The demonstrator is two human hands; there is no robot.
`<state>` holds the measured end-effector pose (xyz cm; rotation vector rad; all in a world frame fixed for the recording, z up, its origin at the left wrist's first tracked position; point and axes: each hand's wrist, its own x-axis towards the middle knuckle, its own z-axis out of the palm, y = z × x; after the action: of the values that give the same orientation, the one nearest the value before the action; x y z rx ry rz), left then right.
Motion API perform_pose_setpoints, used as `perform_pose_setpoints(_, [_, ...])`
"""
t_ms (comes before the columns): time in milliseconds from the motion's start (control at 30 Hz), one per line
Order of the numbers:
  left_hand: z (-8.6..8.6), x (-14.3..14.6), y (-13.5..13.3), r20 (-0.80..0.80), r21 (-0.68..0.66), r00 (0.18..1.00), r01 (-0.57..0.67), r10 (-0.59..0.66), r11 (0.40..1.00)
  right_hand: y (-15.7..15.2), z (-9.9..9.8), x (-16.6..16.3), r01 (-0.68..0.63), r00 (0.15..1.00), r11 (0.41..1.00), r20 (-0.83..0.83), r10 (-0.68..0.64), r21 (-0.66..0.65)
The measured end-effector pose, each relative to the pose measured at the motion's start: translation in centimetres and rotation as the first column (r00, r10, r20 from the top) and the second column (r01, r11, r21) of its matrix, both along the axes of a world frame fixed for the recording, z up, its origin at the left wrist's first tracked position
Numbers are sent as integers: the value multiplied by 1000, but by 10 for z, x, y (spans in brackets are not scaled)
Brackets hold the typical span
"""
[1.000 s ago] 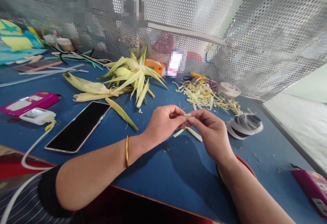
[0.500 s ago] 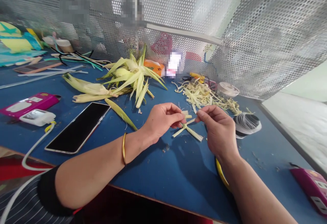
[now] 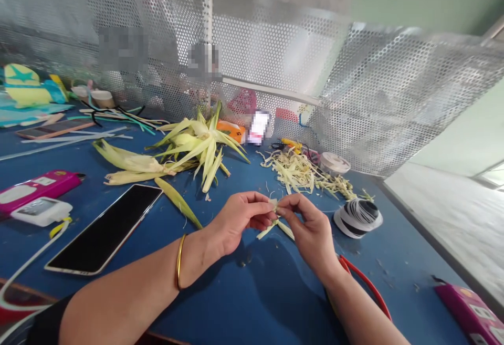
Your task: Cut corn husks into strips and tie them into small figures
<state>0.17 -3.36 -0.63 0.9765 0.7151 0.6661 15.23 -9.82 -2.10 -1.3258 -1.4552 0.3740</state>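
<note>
My left hand (image 3: 238, 219) and my right hand (image 3: 309, 229) meet above the blue table (image 3: 244, 292), both pinching a small crossed piece of pale husk strips (image 3: 275, 223). The strip ends stick out below my fingertips. A gold bangle sits on my left wrist. Behind my hands lies a bundle of green-yellow corn husks (image 3: 197, 143), and to its right a pile of shredded husk strips (image 3: 305, 171).
A black phone (image 3: 104, 229) lies at left, beside a pink case and a white charger (image 3: 39, 211) with cable. A striped tape roll (image 3: 358, 216) sits right of my hands. Perforated metal screens (image 3: 374, 98) wall the back. A pink device (image 3: 466, 311) lies at bottom right.
My right hand let go of the husk piece briefly, then came back to pinch it with the left. The camera tilted upward, so everything sits lower in view.
</note>
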Motion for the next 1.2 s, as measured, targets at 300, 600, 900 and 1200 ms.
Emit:
perform_pose_setpoints(300, [-1, 1, -1, -103, 354, 992, -37, 78, 935, 0, -2, -2, -20, 986, 997, -167, 8, -70])
perform_pose_setpoints(600, [-4, 1, -2, -197, 635, 966, -5, 168, 772, -1, -4, -3, 31, 970, 996, -239, -49, -78])
perform_pose_setpoints(900, [-3, 3, -2, -138, 432, 983, -53, 124, 900, 0, -4, 0, 29, 991, 997, -125, -38, -77])
perform_pose_setpoints(1200, [-1, 3, 0, -32, 78, 999, -15, 17, 997, -3, -2, 1, 63, 994, 997, 88, -67, 37])
